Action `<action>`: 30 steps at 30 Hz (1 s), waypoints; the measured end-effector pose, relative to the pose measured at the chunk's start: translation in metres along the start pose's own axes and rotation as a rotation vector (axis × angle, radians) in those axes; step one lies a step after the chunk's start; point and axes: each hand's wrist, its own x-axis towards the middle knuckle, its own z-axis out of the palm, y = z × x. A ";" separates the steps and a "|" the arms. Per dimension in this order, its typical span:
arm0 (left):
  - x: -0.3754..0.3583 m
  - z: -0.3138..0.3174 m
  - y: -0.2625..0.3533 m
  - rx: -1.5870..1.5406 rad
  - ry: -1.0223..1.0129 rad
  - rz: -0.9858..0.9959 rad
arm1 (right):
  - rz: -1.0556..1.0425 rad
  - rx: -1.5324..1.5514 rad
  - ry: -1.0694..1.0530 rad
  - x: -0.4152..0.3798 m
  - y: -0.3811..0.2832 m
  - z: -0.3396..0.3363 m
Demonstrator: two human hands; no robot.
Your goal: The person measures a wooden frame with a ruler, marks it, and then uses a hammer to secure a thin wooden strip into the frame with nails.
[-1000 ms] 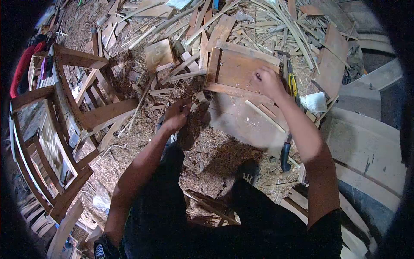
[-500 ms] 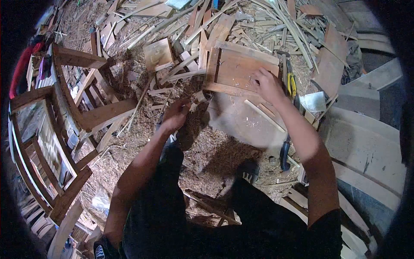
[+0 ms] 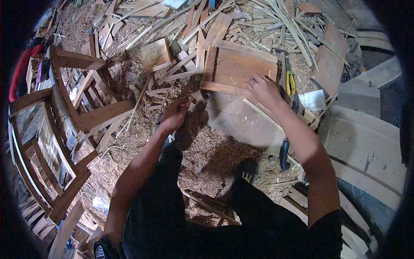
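Note:
My right hand (image 3: 264, 88) is over the near right part of a framed wooden panel (image 3: 241, 67), its fingers bent and bunched together at the surface. Small pale chips and thin dark bits are scattered on the panel. The panel leans on a flat board (image 3: 241, 118), with a narrow wood strip (image 3: 263, 113) across it. Lower and to the left, my left hand (image 3: 174, 115) is held with curled fingers above the shavings, thumb and forefinger together; I cannot tell what is between them. A handsaw's black handle (image 3: 284, 155) is beside my right forearm.
Yellow-handled pliers (image 3: 291, 84) and a hammer (image 3: 283, 64) are just right of the panel. A wooden chair frame (image 3: 86, 116) stands at the left. Offcuts and long strips (image 3: 289, 32) pile up at the back; large boards (image 3: 362, 142) are at the right. Sawdust covers the floor.
My right hand has shifted slightly left and lower over the panel, its fingers drawn closer together. The left hand stays nearly in place, and the whole view has shifted a little.

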 end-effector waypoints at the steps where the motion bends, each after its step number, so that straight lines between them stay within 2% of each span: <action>1: 0.000 0.000 0.001 -0.023 -0.002 -0.011 | 0.037 -0.002 0.006 0.000 -0.001 0.002; 3: -0.001 0.001 0.001 -0.033 0.001 0.007 | 0.075 -0.003 0.013 -0.001 -0.002 0.001; 5: 0.001 0.002 -0.001 -0.042 0.004 0.024 | -0.014 -0.085 -0.008 -0.002 -0.003 -0.005; 9: 0.002 0.003 -0.006 0.001 0.003 0.010 | 0.018 -0.100 -0.038 0.003 -0.005 -0.011; 12: 0.003 0.004 -0.006 -0.024 0.007 0.005 | -0.043 -0.075 -0.065 0.009 0.000 -0.008; 15: 0.005 0.006 -0.010 -0.037 0.012 0.024 | -0.020 -0.029 0.019 0.017 -0.003 -0.018; 17: 0.006 0.007 -0.013 -0.040 0.018 0.037 | 0.249 0.142 -0.242 0.027 -0.006 -0.031; 18: 0.005 0.006 -0.012 -0.032 0.011 0.038 | 0.249 0.142 -0.242 0.029 -0.001 -0.028; 20: 0.004 0.005 -0.011 -0.026 0.006 0.038 | 0.422 0.264 -0.327 0.033 0.013 -0.023; 21: 0.002 0.003 -0.005 -0.041 -0.004 -0.008 | 0.420 0.264 -0.328 0.031 0.019 -0.018; 24: -0.001 -0.001 0.004 -0.008 -0.017 -0.055 | 0.472 0.571 -0.099 0.023 0.036 -0.004; 25: -0.001 -0.002 0.005 0.040 -0.024 -0.053 | 0.469 0.569 -0.101 0.023 0.037 -0.004; 27: 0.001 0.003 -0.003 -0.004 0.000 -0.015 | 0.656 0.745 -0.196 0.021 0.039 -0.012; 28: 0.003 0.005 -0.008 -0.044 0.024 0.023 | 0.653 0.744 -0.196 0.021 0.036 -0.016; 30: 0.006 0.008 -0.014 -0.019 -0.012 -0.007 | 0.727 0.933 -0.195 0.026 0.027 -0.024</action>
